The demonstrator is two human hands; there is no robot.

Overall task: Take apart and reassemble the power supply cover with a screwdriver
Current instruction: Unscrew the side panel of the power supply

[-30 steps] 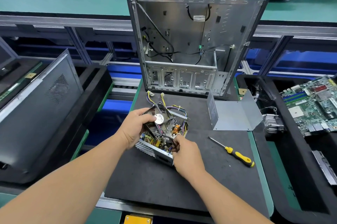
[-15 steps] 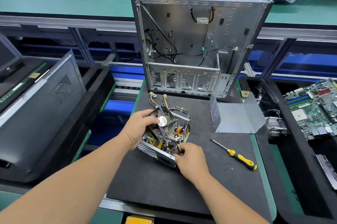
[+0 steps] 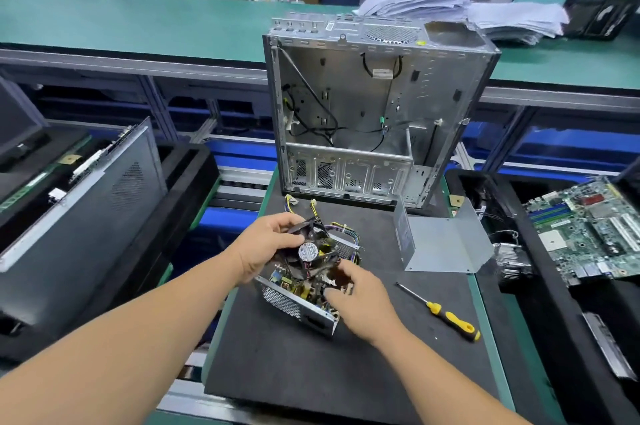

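Black fan (image 3: 308, 253) clamped in left grip (image 3: 265, 251), right grip (image 3: 360, 296) fingers loose on power supply (image 3: 294, 303), cover (image 3: 443, 244) well apart

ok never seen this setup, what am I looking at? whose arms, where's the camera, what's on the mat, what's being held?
There is no robot: these are a person's bare arms, filmed by a wide-angle camera on their head looking forward and down. On the black mat sits an opened power supply, circuit board exposed. The left hand grips its black fan, lifted above the box; the right hand reaches into the near corner, its exact grip unclear. The removed grey metal cover lies to the right, with a yellow-handled screwdriver in front of it, untouched. Behind stands an empty computer case.
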